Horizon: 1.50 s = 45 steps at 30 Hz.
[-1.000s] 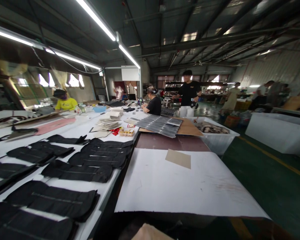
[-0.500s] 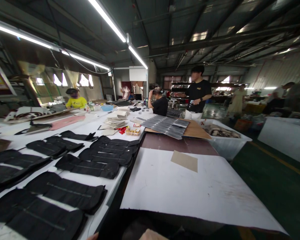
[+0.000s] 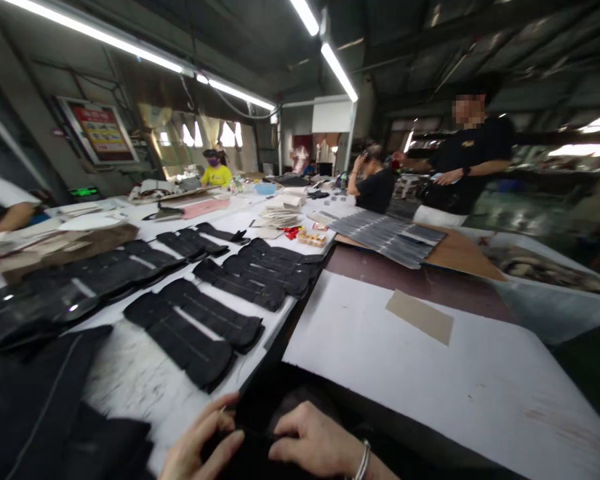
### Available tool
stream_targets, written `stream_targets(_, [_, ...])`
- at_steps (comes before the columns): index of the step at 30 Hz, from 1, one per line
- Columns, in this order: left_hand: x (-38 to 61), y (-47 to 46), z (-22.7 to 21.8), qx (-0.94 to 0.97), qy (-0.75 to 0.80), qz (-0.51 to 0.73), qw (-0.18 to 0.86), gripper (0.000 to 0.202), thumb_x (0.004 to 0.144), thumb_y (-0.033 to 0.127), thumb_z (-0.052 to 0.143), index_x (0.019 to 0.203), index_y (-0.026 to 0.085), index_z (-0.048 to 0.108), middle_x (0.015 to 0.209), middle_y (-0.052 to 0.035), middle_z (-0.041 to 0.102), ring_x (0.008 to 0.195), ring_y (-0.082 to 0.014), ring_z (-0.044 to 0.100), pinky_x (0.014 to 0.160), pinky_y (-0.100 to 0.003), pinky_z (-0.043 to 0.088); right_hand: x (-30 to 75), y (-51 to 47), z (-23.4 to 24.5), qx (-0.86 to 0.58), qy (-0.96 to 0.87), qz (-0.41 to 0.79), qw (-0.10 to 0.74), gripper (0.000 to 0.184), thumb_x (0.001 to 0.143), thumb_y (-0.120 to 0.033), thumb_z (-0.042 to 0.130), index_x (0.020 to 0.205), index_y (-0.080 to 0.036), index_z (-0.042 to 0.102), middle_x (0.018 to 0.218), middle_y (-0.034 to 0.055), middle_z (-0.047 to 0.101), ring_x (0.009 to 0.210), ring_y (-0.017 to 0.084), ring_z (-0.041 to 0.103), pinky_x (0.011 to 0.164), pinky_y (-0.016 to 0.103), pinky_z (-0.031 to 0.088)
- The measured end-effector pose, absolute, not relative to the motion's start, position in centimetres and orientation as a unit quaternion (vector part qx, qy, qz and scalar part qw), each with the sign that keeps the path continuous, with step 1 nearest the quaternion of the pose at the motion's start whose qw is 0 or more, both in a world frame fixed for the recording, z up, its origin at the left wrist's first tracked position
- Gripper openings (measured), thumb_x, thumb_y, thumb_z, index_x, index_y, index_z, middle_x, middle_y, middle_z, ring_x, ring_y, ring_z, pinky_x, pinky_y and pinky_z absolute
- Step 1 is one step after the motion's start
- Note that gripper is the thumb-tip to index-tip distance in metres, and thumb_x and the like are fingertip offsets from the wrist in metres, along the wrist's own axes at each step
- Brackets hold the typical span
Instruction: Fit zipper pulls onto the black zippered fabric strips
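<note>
Low in the picture, my left hand (image 3: 205, 440) and my right hand (image 3: 315, 440) face each other, a short gap apart. Thumb and fingers of both are bent in a pinch on the edge of a black fabric piece (image 3: 254, 437), which is so dark that its shape is hard to make out. A bracelet circles my right wrist. On the white table to the left lie several stacks of black fabric panels (image 3: 195, 327) with pale lines along them. A larger black cloth (image 3: 40, 400) is spread at the lower left.
A white board (image 3: 380, 333) with a beige card (image 3: 420, 317) lies at right. Beyond are grey strips (image 3: 387, 233), paper stacks (image 3: 280, 217) and a plastic box (image 3: 312, 238). A tub (image 3: 555, 280) stands right. Co-workers are around the table; one in black (image 3: 473, 153) stands behind it.
Both my hands have come up into view, pinching black fabric. My view has swung left, bringing in a co-worker's arm at the left edge. The standing person looks nearer.
</note>
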<state>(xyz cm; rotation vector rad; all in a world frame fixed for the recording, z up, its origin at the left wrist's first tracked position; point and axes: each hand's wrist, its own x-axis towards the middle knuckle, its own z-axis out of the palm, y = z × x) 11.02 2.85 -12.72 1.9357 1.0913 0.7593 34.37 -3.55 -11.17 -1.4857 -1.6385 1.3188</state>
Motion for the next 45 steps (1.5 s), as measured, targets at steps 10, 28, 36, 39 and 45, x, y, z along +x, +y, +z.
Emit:
stream_targets(10, [10.8,1.5,-10.0,0.712,0.456,0.298,0.444,0.013,0.086,0.032,0.061,0.077,0.022,0.060,0.135,-0.0114,0.060,0.107,-0.0282,0.064,0.095,-0.042,0.046,33.7,-3.3,-11.5,-0.521,-0.599,0.548,0.264,0.017,0.082,-0.022,0.059,0.082,-0.015,0.075,0.068,-0.0013,0.065,0.063,0.012,0.054,0.056,0.020,0.036])
stream_targets(28, [10.7,1.0,-9.2,0.719,0.419,0.312,0.459,0.011,0.089,0.026,0.060,0.080,0.020,0.058,0.142,-0.0129,0.054,0.114,-0.0284,0.061,0.098,-0.041,0.047,30.1,-2.7,-10.2,-0.510,-0.607,0.489,0.363,0.026,0.090,-0.030,0.058,0.082,-0.014,0.077,0.069,0.0004,0.068,0.065,0.015,0.057,0.060,0.024,0.039])
stream_targets(36, [10.1,1.0,-8.7,0.714,0.401,0.328,0.470,0.006,0.090,0.021,0.056,0.084,0.020,0.056,0.145,-0.0134,0.050,0.118,-0.0281,0.059,0.100,-0.040,0.046,29.1,-1.9,-10.0,-0.489,-0.605,0.511,0.367,0.027,0.089,-0.026,0.056,0.071,-0.013,0.072,0.059,-0.0028,0.055,0.059,0.011,0.044,0.056,0.024,0.032])
stream_targets(39, [10.1,1.0,-8.5,0.714,0.392,0.332,0.476,0.005,0.090,0.021,0.055,0.085,0.020,0.056,0.145,-0.0141,0.051,0.119,-0.0278,0.060,0.100,-0.040,0.046,28.6,-1.6,-9.7,-0.488,-0.607,0.507,0.369,0.029,0.089,-0.026,0.055,0.069,-0.013,0.070,0.058,-0.0028,0.053,0.058,0.011,0.041,0.055,0.024,0.031])
stream_targets(45, [9.1,1.2,-7.9,0.718,0.440,0.348,0.413,0.026,0.086,0.021,0.060,0.112,0.022,0.060,0.138,-0.0123,0.058,0.124,-0.0288,0.055,0.106,-0.043,0.041,28.5,-1.6,-9.7,-0.515,-0.594,0.485,0.382,0.033,0.088,-0.035,0.057,0.066,-0.013,0.067,0.056,-0.0033,0.047,0.056,0.011,0.038,0.053,0.024,0.030])
